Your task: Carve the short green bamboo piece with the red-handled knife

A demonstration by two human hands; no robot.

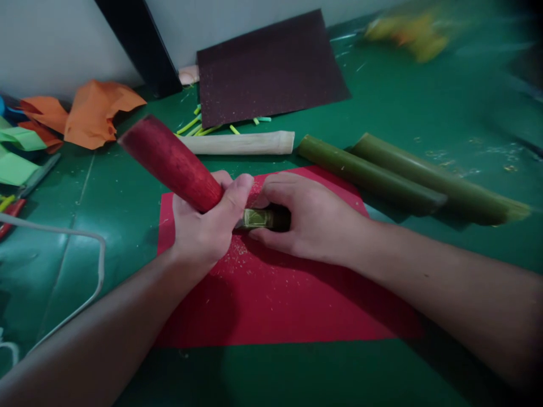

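Note:
My left hand [203, 226] is wrapped round the thick red handle of a carving knife [173, 164]. The handle slants up to the left; only a sliver of the blade shows below my thumb, touching or very near the bamboo. My right hand [309, 215] grips a short piece of green bamboo [258, 218] from the right, thumb and fingers on either side. Lines are cut into the bamboo's pale, scraped face. Both hands are over a red sheet of paper [288, 299], which is strewn with fine shavings. Fingers hide most of the blade and part of the bamboo.
Two green bamboo pieces [373, 175] lie at right, and a pale bamboo strip [241, 143] lies behind my hands. Farther back is a dark sheet [271, 68] over thin green sticks. Orange paper [95, 113], scissors [12, 217] and a white cable [102, 260] are at left.

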